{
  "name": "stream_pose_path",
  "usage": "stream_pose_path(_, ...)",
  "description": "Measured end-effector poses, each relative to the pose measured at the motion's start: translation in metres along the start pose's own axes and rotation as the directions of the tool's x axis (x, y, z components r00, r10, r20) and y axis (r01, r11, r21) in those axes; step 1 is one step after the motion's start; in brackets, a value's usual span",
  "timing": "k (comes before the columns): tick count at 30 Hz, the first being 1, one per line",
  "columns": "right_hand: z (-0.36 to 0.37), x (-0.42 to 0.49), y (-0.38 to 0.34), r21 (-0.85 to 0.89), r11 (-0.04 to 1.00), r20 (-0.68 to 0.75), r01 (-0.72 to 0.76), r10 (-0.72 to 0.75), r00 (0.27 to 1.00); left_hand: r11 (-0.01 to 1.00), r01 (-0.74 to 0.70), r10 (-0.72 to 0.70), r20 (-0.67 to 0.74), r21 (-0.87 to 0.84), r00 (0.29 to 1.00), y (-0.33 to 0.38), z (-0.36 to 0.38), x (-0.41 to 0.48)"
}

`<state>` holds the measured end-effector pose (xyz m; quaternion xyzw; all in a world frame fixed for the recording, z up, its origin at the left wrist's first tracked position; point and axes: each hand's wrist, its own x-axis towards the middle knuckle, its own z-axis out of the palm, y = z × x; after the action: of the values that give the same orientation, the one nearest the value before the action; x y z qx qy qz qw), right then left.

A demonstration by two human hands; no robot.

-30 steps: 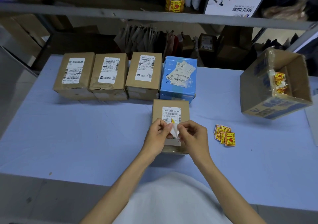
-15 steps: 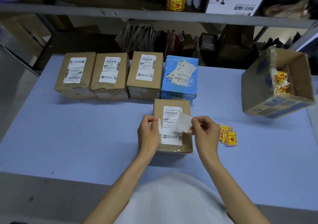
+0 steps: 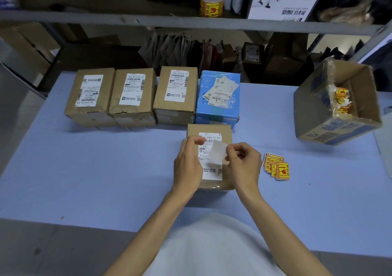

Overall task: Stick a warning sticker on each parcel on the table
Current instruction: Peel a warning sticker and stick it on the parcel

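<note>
A small brown parcel (image 3: 193, 131) with a white shipping label lies on the blue table (image 3: 101, 169) right in front of me. Both hands hover over it. My right hand (image 3: 244, 165) pinches a white backing paper (image 3: 218, 153) above the label. My left hand (image 3: 187, 167) has its fingertips pinched together at the parcel's left edge, blurred, on what looks like the peeled warning sticker, which is mostly hidden. A fanned stack of yellow-and-red warning stickers (image 3: 277, 168) lies to the right of the parcel. Three brown parcels (image 3: 132, 97) and a blue parcel (image 3: 219, 97) stand in a row behind.
An open cardboard box (image 3: 331, 125) with crumpled sticker scraps inside stands tilted at the right. A roll of yellow stickers (image 3: 211, 3) sits on the shelf above the table. Bags and boxes fill the space behind the table.
The hands, together on the sticker a second ago, pulled apart: the right hand drew the white backing paper off to the right, and the left hand rose slightly toward the parcel's upper left.
</note>
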<state>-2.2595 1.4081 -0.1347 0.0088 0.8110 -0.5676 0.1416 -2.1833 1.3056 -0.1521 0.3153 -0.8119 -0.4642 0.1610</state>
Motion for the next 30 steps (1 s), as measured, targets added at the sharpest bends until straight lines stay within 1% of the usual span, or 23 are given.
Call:
stream_pose_path(2,0.001,-0.002,-0.002,0.003,1.0,-0.005,-0.006,0.006,1.0,0.998,-0.065,0.065,0.037,-0.002,0.997,0.004,0.0,-0.002)
stream_pose_path(4,0.003,-0.003,-0.002,-0.004,1.0,-0.027,-0.022,0.022,0.999,0.982,-0.15,0.146,0.035,0.118,0.989,0.009,0.0,-0.004)
stream_pose_path(6,0.005,-0.005,-0.003,-0.012,0.999,-0.052,-0.048,0.047,0.998,0.937,-0.246,0.242,0.045,0.25,0.969,0.009,0.003,-0.005)
stream_pose_path(7,0.006,-0.006,-0.004,-0.017,0.998,-0.061,-0.062,0.061,0.996,0.918,-0.273,0.271,0.047,0.288,0.961,0.009,0.004,-0.005)
stream_pose_path(11,0.007,-0.01,-0.006,-0.065,0.995,-0.066,-0.078,0.074,0.995,0.883,-0.274,0.286,0.027,0.38,0.958,0.008,0.004,-0.002)
stream_pose_path(13,0.006,-0.011,-0.005,-0.012,0.998,-0.025,-0.058,0.058,0.998,0.894,-0.25,0.261,0.023,0.372,0.965,0.007,0.005,-0.002)
stream_pose_path(14,0.006,-0.011,-0.004,0.058,0.997,0.005,-0.047,0.047,0.999,0.922,-0.202,0.211,0.01,0.33,0.978,0.008,0.006,-0.001)
stream_pose_path(15,0.005,-0.011,-0.003,0.137,0.99,0.02,-0.047,0.044,0.999,0.961,-0.121,0.13,-0.019,0.249,0.991,0.008,0.005,0.0)
stream_pose_path(16,0.004,-0.011,-0.003,0.219,0.974,0.014,-0.059,0.057,0.998,0.991,-0.014,0.021,-0.052,0.132,0.998,0.009,0.004,0.002)
stream_pose_path(17,0.002,-0.008,-0.002,0.297,0.952,-0.007,-0.075,0.08,0.997,0.995,0.102,-0.102,-0.07,-0.013,0.992,0.01,0.002,0.005)
stream_pose_path(18,-0.001,-0.005,0.0,0.336,0.938,-0.027,-0.083,0.097,0.995,0.963,0.209,-0.222,-0.057,-0.171,0.973,0.01,-0.001,0.007)
stream_pose_path(19,-0.003,-0.002,0.002,0.319,0.944,-0.036,-0.081,0.097,0.995,0.898,0.298,-0.318,-0.007,-0.323,0.948,0.011,-0.004,0.008)
stream_pose_path(20,-0.005,0.0,0.004,0.272,0.959,-0.012,-0.08,0.086,0.996,0.818,0.362,-0.375,0.062,-0.446,0.925,0.011,-0.005,0.008)
stream_pose_path(21,-0.005,0.001,0.005,0.235,0.967,0.045,-0.093,0.085,0.995,0.746,0.401,-0.398,0.128,-0.532,0.909,0.012,-0.006,0.007)
stream_pose_path(22,-0.004,-0.001,0.005,0.227,0.966,0.12,-0.124,0.098,0.988,0.7,0.42,-0.396,0.174,-0.578,0.901,0.012,-0.005,0.005)
stream_pose_path(23,-0.002,-0.003,0.005,0.234,0.96,0.18,-0.151,0.11,0.978,0.686,0.423,-0.384,0.2,-0.591,0.902,0.013,-0.005,0.002)
stream_pose_path(24,-0.001,-0.005,0.004,0.24,0.958,0.208,-0.158,0.108,0.972,0.691,0.422,-0.37,0.214,-0.587,0.904,0.013,-0.004,0.0)
stream_pose_path(27,-0.001,-0.003,0.003,0.237,0.967,0.171,-0.094,0.053,0.984,0.697,0.437,-0.373,0.233,-0.569,0.898,0.009,-0.004,-0.001)
stream_pose_path(28,-0.002,-0.002,0.004,0.229,0.971,0.155,-0.062,0.027,0.988,0.718,0.431,-0.376,0.216,-0.547,0.901,0.007,-0.004,-0.001)
stream_pose_path(30,-0.003,-0.002,0.007,0.186,0.982,0.118,0.006,-0.028,0.993,0.819,0.378,-0.361,0.125,-0.432,0.924,0.005,-0.003,0.0)
